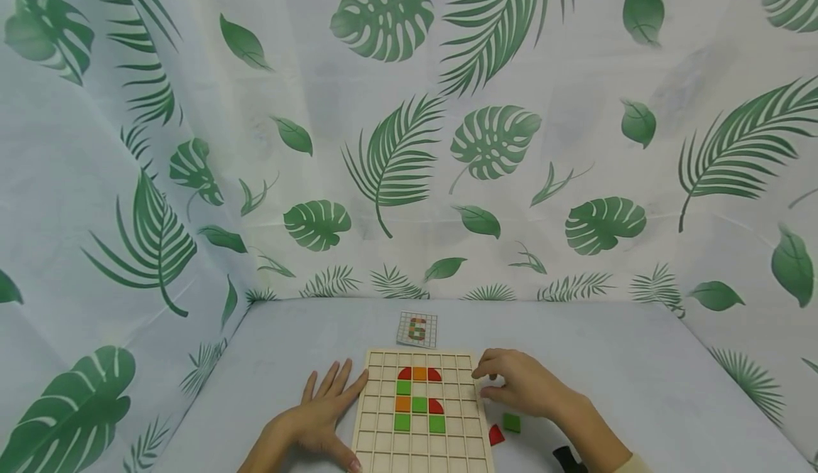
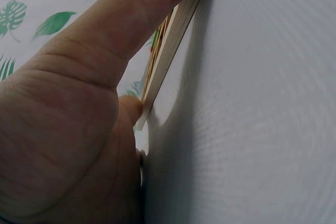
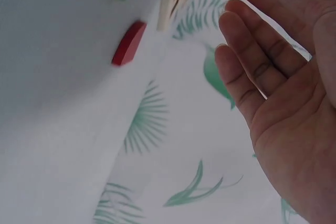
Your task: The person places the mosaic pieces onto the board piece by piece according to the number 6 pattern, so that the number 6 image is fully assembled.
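A wooden grid board (image 1: 377,444) lies on the table, with red quarter-round, orange square and green square tiles (image 1: 419,405) set in some of its cells. My left hand (image 1: 322,412) has its fingers spread along the board's left edge; in the left wrist view, the thumb (image 2: 142,9) lies against the board's side (image 2: 170,40). Beside the right edge, near the top, is my right hand (image 1: 527,384), its fingers loosely bent. The right wrist view shows those fingers (image 3: 244,40) relaxed, with no tile visible in them.
Off the board's right side lie a loose red quarter-round tile (image 1: 496,435) and a loose green square tile (image 1: 511,422). Behind the board is a small pattern card (image 1: 417,329) with a gridded coloured figure. A black object (image 1: 567,459) sits by the right forearm. Leaf-printed cloth (image 1: 409,260) walls surround the table.
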`<state>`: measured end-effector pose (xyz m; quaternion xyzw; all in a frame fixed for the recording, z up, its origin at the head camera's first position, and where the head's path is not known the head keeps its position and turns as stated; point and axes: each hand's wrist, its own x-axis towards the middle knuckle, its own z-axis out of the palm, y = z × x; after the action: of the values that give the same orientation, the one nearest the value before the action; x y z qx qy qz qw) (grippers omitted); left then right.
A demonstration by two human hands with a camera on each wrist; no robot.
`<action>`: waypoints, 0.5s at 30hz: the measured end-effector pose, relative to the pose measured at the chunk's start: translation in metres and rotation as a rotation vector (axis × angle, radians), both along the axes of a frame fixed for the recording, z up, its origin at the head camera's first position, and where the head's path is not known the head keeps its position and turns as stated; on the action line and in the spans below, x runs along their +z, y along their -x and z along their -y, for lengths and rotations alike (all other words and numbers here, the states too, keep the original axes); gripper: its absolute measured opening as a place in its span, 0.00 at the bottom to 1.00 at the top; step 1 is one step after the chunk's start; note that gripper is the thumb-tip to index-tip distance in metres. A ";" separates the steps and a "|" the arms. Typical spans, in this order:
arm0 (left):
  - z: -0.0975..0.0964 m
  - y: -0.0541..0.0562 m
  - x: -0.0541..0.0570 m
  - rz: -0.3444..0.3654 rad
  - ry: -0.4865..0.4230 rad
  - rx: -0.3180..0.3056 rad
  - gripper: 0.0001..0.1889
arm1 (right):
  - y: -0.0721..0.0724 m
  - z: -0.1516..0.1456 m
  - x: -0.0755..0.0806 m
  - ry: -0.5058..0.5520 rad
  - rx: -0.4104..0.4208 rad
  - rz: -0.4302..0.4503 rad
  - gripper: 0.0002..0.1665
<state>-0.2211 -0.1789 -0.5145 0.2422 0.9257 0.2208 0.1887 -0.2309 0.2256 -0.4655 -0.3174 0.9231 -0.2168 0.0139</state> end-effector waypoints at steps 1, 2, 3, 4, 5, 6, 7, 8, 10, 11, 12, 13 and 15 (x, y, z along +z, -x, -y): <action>0.000 0.000 0.000 0.002 -0.005 -0.001 0.74 | 0.001 -0.004 0.000 0.002 -0.014 0.003 0.13; 0.000 0.000 0.000 0.002 -0.005 0.000 0.74 | 0.003 -0.007 0.000 0.001 -0.023 0.001 0.13; 0.000 0.000 0.000 0.002 -0.005 0.000 0.74 | 0.004 -0.011 -0.001 -0.002 -0.033 -0.001 0.13; 0.000 0.000 0.000 0.002 -0.004 0.002 0.74 | 0.005 -0.014 -0.001 -0.003 -0.042 -0.003 0.13; 0.000 0.000 0.000 0.002 -0.002 0.002 0.74 | 0.007 -0.017 -0.002 -0.002 -0.050 -0.003 0.13; 0.000 0.000 0.000 0.001 0.001 0.003 0.74 | 0.008 -0.020 -0.003 0.000 -0.058 -0.003 0.12; 0.000 0.000 -0.001 0.000 0.002 0.004 0.74 | 0.009 -0.023 -0.004 0.001 -0.065 -0.003 0.12; 0.000 0.000 -0.001 -0.001 0.003 0.003 0.74 | 0.011 -0.025 -0.005 0.004 -0.071 0.000 0.12; 0.000 0.000 -0.002 -0.002 0.003 0.004 0.74 | 0.013 -0.029 -0.008 0.012 -0.078 0.012 0.12; 0.000 0.000 -0.002 -0.003 0.003 0.003 0.74 | 0.014 -0.031 -0.009 0.013 -0.080 0.019 0.12; 0.000 0.000 -0.002 -0.005 0.003 0.002 0.74 | 0.014 -0.033 -0.011 0.017 -0.076 0.024 0.12; 0.000 0.001 -0.002 -0.006 0.003 0.001 0.74 | 0.015 -0.035 -0.012 0.018 -0.074 0.033 0.12; 0.001 0.001 -0.003 -0.007 0.003 0.000 0.74 | 0.016 -0.038 -0.015 0.023 -0.060 0.050 0.12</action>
<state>-0.2219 -0.1795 -0.5172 0.2427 0.9267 0.2187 0.1856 -0.2468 0.2638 -0.4808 -0.2843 0.9289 -0.2356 0.0269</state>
